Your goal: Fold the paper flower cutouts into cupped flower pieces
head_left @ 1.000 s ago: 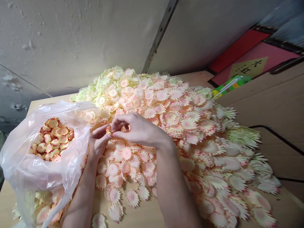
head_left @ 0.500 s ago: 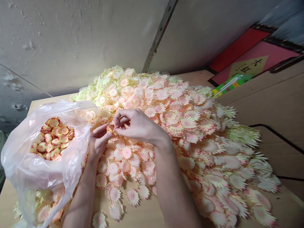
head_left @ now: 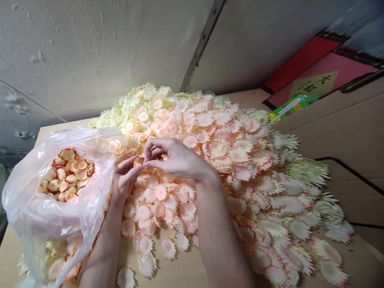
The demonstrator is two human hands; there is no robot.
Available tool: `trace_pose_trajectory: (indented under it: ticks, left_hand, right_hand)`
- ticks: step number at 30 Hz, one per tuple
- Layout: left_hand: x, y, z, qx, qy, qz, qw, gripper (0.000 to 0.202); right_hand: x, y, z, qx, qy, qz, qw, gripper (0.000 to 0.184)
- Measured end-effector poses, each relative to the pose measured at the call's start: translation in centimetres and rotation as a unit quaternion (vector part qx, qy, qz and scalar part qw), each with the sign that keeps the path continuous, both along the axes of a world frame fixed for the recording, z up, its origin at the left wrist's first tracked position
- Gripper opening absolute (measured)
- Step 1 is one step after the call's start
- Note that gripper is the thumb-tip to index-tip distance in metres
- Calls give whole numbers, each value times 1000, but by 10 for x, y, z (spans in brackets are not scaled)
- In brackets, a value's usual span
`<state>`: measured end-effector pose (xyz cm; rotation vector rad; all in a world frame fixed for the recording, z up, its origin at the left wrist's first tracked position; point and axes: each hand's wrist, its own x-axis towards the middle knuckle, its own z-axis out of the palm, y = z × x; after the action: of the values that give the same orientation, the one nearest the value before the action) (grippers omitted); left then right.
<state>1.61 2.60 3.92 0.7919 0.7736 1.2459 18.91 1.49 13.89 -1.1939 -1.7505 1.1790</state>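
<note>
My left hand [head_left: 123, 180] and my right hand [head_left: 172, 158] meet above a big heap of pink and cream paper flowers [head_left: 228, 160]. Both pinch one small flower piece [head_left: 139, 162] between their fingertips; most of it is hidden by the fingers. The right hand's fingers are curled over it from the right, the left thumb and forefinger close on it from below. A clear plastic bag [head_left: 51, 216] stands open just left of my left hand, holding several small red-edged yellow flower pieces [head_left: 67, 172].
The heap covers most of a light wooden table [head_left: 183, 272] against a grey wall. Brown cardboard [head_left: 354, 136] rises at the right, with red framed boards [head_left: 315, 72] and a green packet [head_left: 292, 105] behind it. Loose flowers lie scattered near the front edge.
The right hand's fingers have shifted slightly up and reworked their pinch on the small piece. The left hand has barely moved. The bag and the heap stay as they were.
</note>
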Motion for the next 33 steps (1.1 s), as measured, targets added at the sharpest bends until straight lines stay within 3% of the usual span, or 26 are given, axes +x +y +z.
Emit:
trace_pose_trajectory:
  ticks: [6, 17, 26, 33]
  left_hand:
    - [0, 0, 0, 10, -8, -10, 1000, 38]
    - [0, 0, 0, 3, -20, -13, 1000, 37]
    - [-1, 0, -1, 17, -20, -16, 1000, 37]
    - [0, 0, -2, 17, -9, -12, 1000, 38]
  right_hand:
    - [2, -2, 5, 14, -13, -24, 1000, 13]
    - [-1, 2, -1, 16, -42, -5, 999, 10]
    - [-1, -1, 6, 5, -55, 16, 998, 10]
    - [0, 0, 1, 22, -52, -14, 998, 10]
